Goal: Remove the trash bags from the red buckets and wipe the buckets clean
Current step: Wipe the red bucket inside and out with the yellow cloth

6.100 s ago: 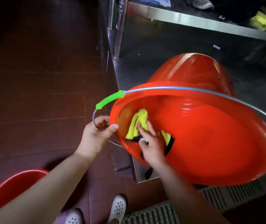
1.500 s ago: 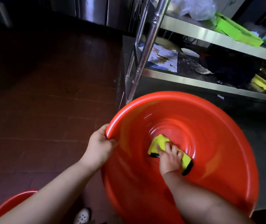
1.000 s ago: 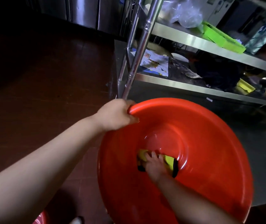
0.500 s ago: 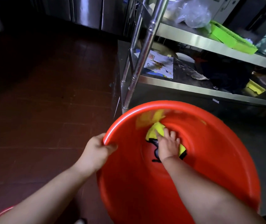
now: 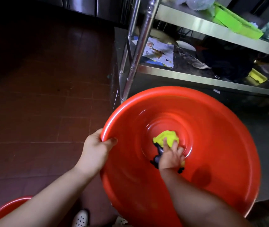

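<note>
Right hand (image 5: 169,157), reaching deep inside the red bucket (image 5: 220,161): fingers spread, pressing a yellow cloth (image 5: 166,139) onto the bucket floor beneath them. Left hand (image 5: 96,151), off to its left: curling over the rim, thumb inside, steadying. No bag is showing in this bucket; wiping appears underway. Second red bucket (image 5: 4,208), beyond the left forearm: condition unclear, probably still awaiting attention.

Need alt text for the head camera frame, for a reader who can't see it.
A person's right hand presses a yellow cloth into the bottom of a red bucket while the left hand grips its rim. A steel shelf rack stands behind, over dark floor tiles.
</note>
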Available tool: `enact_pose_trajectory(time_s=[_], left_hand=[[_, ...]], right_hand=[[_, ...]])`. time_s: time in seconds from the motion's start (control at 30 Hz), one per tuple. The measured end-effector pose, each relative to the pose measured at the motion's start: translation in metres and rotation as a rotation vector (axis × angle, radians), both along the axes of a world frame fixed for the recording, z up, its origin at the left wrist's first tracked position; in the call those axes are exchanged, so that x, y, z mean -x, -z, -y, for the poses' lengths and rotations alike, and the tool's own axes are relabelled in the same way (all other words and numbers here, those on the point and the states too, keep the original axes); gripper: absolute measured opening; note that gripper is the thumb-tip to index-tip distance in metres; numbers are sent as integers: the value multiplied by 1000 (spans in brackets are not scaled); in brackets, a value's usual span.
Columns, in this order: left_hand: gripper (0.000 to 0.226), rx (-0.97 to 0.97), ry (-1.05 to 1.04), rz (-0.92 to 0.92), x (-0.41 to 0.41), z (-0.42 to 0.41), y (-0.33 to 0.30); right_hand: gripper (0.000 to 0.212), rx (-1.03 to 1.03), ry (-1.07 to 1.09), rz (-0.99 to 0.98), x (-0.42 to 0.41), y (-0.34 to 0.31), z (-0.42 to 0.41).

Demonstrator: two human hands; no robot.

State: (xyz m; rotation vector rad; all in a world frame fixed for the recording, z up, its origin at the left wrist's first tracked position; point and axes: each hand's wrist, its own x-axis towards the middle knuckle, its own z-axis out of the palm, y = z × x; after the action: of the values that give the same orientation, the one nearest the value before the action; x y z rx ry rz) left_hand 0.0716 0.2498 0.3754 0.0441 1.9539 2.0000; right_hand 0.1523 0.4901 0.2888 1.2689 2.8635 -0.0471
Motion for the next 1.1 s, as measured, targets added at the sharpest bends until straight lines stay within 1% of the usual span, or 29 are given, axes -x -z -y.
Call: enact_pose_trajectory(time_s=[0.03, 0.07, 0.13, 0.17, 0.23, 0.3, 0.33, 0.4, 0.43, 0.47, 0.53, 0.6, 0.63, 0.73, 0.77, 0.8, 0.87, 0.93, 1.0, 1.03, 1.1], left_hand=[[4, 2, -1, 1, 0, 0, 0], [2, 4, -2, -1, 0, 1, 1], [6, 7, 0, 0, -1, 3, 3], [7, 4, 1, 9, -1, 5, 3], [9, 10, -4, 21, -3, 8, 6], [12, 15, -14, 39, -5, 11, 6], [12, 19, -17, 47, -6, 12, 7], [11, 22, -13, 57, -6, 14, 7], [9, 14, -11, 66, -6, 15, 6], [8, 5, -10, 73, -6, 15, 6], [10, -1, -13, 81, -6, 15, 4], [10, 6, -22, 83, -8, 15, 4], [10, 15, -23, 80, -9, 15, 4], [10, 53, 29, 63, -11, 18, 2], [11, 65, 59, 57, -10, 20, 2], [14, 80, 88, 44, -7, 22, -1], [22, 156, 154, -35, 3, 23, -9], [21, 220, 227, -146, 17, 16, -24], [18, 215, 243, -224, 33, 4, -40], [18, 225, 249, -266, 40, -3, -48], [20, 309, 302, -355, 47, -15, -58]], right_hand=[[68, 12, -60, 19, 0, 6, 7], [65, 4, -123, 52, -2, 12, 12], [50, -100, -250, 96, 0, 14, 17], [46, -78, -306, 135, 1, 9, 19], [47, -30, -370, 216, 3, 1, 12], [47, -62, -309, 185, 6, -11, -2], [45, -89, -226, 129, 9, -20, -7], [46, -101, -29, -98, 22, -35, -16], [48, -91, 35, -192, 28, -41, -22], [50, -99, 69, -213, 34, -47, -26], [59, -114, 65, -136, 41, -47, -28], [58, -117, -27, -100, 42, -41, -20], [54, -115, -115, -73, 40, -33, -15], [35, -70, -469, 132, 29, -7, 8], [34, -52, -536, 182, 25, -1, 18], [34, -52, -558, 210, 21, 4, 25], [34, -78, -517, 177, 16, 9, 32], [36, -40, -540, 257, 17, 10, 26], [36, -8, -567, 330, 19, 8, 20], [36, -9, -578, 327, 20, 5, 19], [38, -9, -585, 330, 20, 4, 20]])
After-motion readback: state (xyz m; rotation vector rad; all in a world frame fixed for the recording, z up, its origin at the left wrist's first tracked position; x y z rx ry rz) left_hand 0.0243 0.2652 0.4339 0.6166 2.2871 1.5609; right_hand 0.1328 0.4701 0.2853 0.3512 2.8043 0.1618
